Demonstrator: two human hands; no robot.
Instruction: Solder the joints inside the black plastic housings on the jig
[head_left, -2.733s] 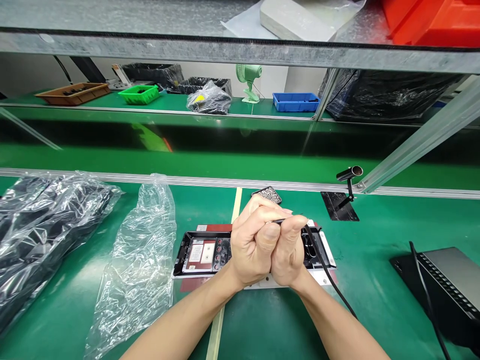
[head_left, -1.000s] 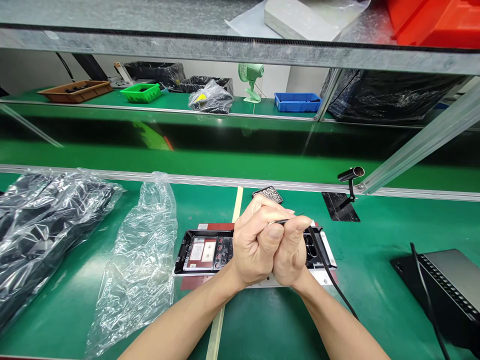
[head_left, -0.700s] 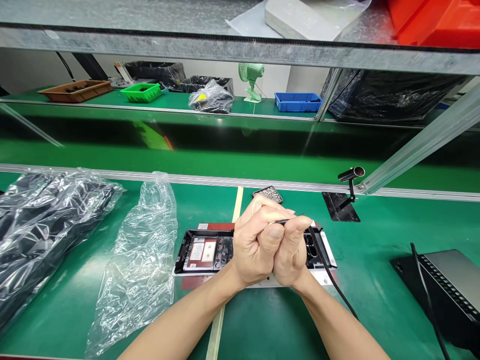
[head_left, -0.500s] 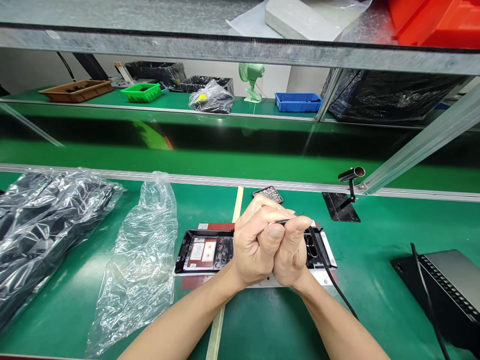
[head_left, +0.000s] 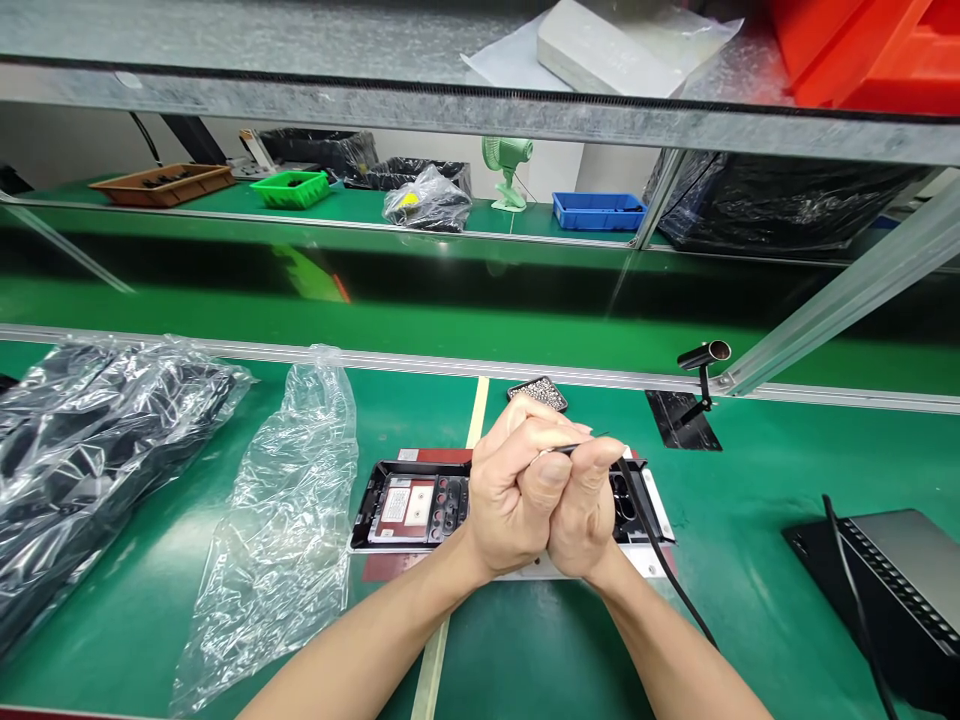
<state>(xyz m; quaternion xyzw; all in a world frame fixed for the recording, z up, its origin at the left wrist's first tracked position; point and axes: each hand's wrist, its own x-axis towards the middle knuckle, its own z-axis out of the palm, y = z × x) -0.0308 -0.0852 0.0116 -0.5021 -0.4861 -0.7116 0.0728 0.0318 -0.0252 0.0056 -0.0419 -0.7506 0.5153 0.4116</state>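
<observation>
Both my hands are closed and pressed together above the bench, holding a black cable (head_left: pixel 660 555). My left hand (head_left: pixel 510 490) grips its end, where a short dark piece and a thin tip show between the thumbs. My right hand (head_left: pixel 589 510) is closed round the cable, which trails down to the right. Much of the held part is hidden by my fingers. Under my hands lies a long black housing (head_left: pixel 364 510) with a labelled panel and round openings, on a dark red and white base (head_left: pixel 390 568).
Clear plastic bags (head_left: pixel 281 530) and wrapped black parts (head_left: pixel 97 460) lie left. A small tray of screws (head_left: pixel 538 392) is behind my hands. At right are a tube on a stand (head_left: pixel 703 354) and a black-and-grey metal unit (head_left: pixel 885 570). A metal shelf (head_left: pixel 420 105) crosses above.
The whole view has shifted slightly downward in the frame. My hands keep nearly the same grip on the cable.
</observation>
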